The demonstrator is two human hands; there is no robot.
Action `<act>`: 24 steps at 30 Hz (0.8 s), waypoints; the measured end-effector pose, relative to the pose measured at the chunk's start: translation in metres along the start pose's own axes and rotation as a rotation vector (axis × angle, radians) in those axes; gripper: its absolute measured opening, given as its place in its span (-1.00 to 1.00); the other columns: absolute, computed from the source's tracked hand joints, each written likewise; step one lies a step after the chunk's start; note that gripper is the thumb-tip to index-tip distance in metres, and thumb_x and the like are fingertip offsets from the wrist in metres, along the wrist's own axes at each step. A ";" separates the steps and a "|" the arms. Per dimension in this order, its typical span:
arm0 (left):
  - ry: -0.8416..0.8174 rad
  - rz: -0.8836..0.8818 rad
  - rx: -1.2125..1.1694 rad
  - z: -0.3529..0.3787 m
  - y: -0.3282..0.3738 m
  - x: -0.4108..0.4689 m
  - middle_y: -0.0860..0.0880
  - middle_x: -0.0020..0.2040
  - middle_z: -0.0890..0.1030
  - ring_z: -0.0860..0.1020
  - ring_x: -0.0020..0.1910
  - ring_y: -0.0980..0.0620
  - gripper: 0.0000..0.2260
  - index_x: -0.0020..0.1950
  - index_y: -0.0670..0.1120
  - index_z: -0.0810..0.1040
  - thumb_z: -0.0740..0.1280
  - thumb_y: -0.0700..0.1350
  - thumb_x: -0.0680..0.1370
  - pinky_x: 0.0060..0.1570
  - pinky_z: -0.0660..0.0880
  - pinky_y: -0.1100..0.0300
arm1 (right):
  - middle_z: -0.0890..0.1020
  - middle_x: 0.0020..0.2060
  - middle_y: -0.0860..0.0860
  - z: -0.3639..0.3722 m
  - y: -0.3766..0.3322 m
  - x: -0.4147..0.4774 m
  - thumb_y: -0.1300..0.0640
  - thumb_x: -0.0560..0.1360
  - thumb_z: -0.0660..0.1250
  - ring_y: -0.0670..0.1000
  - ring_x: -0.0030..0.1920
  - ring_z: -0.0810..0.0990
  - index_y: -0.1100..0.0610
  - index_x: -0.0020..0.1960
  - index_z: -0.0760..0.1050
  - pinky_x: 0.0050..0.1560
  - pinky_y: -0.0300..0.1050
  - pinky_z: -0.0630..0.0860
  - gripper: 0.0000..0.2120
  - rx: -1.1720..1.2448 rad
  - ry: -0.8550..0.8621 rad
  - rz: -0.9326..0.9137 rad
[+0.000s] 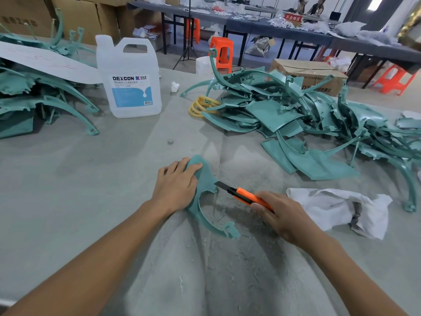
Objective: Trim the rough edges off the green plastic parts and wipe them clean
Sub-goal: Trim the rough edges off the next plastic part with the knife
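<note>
Workshop. Long dark tables [284, 30] at the back, littered with white bits, and orange stools [222, 53] beside them. The bench is covered in grey-green cloth [91, 179].

Containers:
- White translucent jug [129, 80], DEXCON label, handle on top. It stands upright, well beyond the left fingertips. Can't tell the fill level.
- Cardboard box [312, 71] far beyond the right fingers, behind the right heap. Top is shut, contents hidden.
- More cardboard cartons [75, 17] at far left, contents also hidden.

Loose stock, no bins:
- Big heap of green parts [296, 115] beyond and right of the knife hand.
- Second heap [34, 94] far left of the left fingers, with a white sheet [45, 62] lying on it.
- Yellow ribbed piece [200, 106] at the near-left edge of the right heap.
- Small white wad [174, 86] just right of the jug.

Hands:
- Left hand [176, 185] is palm down, fingers together and lightly bent, pressing the broad end of the green part [205, 179] onto the cloth. Thumb is not clearly visible. Forearm comes in from lower left.
- The part lies flat between the two hands. Its curved arm runs back toward the person and ends in a hook.
- Right hand [282, 215] has its fingers wrapped round the orange utility knife [248, 197]. The blade [222, 185] is extended and angled left, its tip touching the part's edge just right of the left fingers.
- White rag [337, 208] lies crumpled just right of the right hand, not touching it.
- Pale shavings [223, 215] lie scattered on the cloth under and behind the knife.
</note>
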State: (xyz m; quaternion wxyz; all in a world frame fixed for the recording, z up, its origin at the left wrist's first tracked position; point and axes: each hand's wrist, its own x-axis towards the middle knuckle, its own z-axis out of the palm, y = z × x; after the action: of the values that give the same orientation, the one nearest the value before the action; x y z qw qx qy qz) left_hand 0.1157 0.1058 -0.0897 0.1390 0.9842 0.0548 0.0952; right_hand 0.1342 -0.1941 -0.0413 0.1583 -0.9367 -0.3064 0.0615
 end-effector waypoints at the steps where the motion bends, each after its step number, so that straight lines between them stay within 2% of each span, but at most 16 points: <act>1: 0.003 0.002 0.005 0.000 0.000 0.000 0.08 0.54 0.22 0.20 0.45 0.05 -0.58 0.51 0.20 0.24 -0.04 0.00 0.66 0.36 0.11 0.03 | 0.51 -0.16 -0.17 0.000 0.000 0.002 -0.25 0.64 0.09 -0.16 -0.21 0.45 -0.20 0.08 0.39 -0.22 -0.26 0.33 -0.81 -0.005 -0.006 0.006; 4: 0.001 0.009 0.012 0.001 -0.001 0.001 0.08 0.54 0.22 0.21 0.45 0.05 -0.59 0.51 0.19 0.24 -0.03 0.00 0.65 0.36 0.13 0.01 | 0.54 -0.11 -0.11 0.001 -0.002 0.012 -0.18 0.67 0.12 -0.05 -0.17 0.51 -0.04 0.09 0.47 -0.15 -0.11 0.45 -0.74 -0.029 0.001 0.064; 7: -0.005 0.012 0.008 0.001 -0.001 0.000 0.07 0.55 0.22 0.21 0.46 0.04 -0.59 0.51 0.19 0.24 -0.04 0.00 0.65 0.36 0.14 0.00 | 0.53 -0.06 -0.06 0.004 -0.006 0.017 -0.17 0.68 0.12 0.01 -0.11 0.53 -0.01 0.14 0.48 -0.05 0.02 0.53 -0.71 -0.071 0.008 0.116; 13: 0.007 0.006 0.003 0.001 -0.001 0.001 0.07 0.55 0.22 0.19 0.46 0.06 -0.59 0.50 0.20 0.24 -0.04 0.01 0.65 0.35 0.11 0.03 | 0.54 -0.08 -0.11 0.004 0.000 0.010 -0.22 0.66 0.09 -0.09 -0.16 0.52 -0.08 0.18 0.47 -0.10 -0.05 0.53 -0.70 0.014 0.007 0.118; 18: 0.007 0.008 0.002 0.002 -0.001 0.000 0.06 0.56 0.22 0.19 0.46 0.05 -0.59 0.50 0.20 0.24 -0.05 0.01 0.65 0.36 0.11 0.03 | 0.52 -0.04 -0.08 0.005 -0.003 0.017 -0.21 0.68 0.07 -0.02 -0.11 0.53 -0.04 0.13 0.46 -0.03 0.06 0.56 -0.69 -0.042 -0.007 0.139; 21: 0.003 0.009 0.003 0.002 -0.001 0.000 0.06 0.56 0.22 0.19 0.47 0.05 -0.58 0.51 0.19 0.24 -0.04 0.01 0.65 0.37 0.11 0.02 | 0.52 -0.04 -0.07 0.007 -0.006 0.021 -0.20 0.68 0.07 0.00 -0.11 0.53 -0.04 0.11 0.46 -0.07 0.02 0.55 -0.70 -0.064 0.014 0.155; 24: 0.009 0.009 0.002 0.002 0.000 -0.001 0.05 0.56 0.22 0.20 0.47 0.05 -0.59 0.51 0.19 0.25 -0.03 0.00 0.65 0.36 0.11 0.02 | 0.52 -0.01 -0.08 0.008 -0.003 0.020 -0.22 0.67 0.07 -0.01 -0.07 0.54 -0.10 0.13 0.47 -0.04 0.02 0.55 -0.71 -0.014 0.015 0.173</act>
State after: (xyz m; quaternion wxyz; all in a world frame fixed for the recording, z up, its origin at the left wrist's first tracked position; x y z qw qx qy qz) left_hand 0.1154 0.1056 -0.0916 0.1375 0.9841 0.0513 0.1001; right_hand 0.1467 -0.1777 -0.0486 0.1480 -0.9612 -0.2233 0.0657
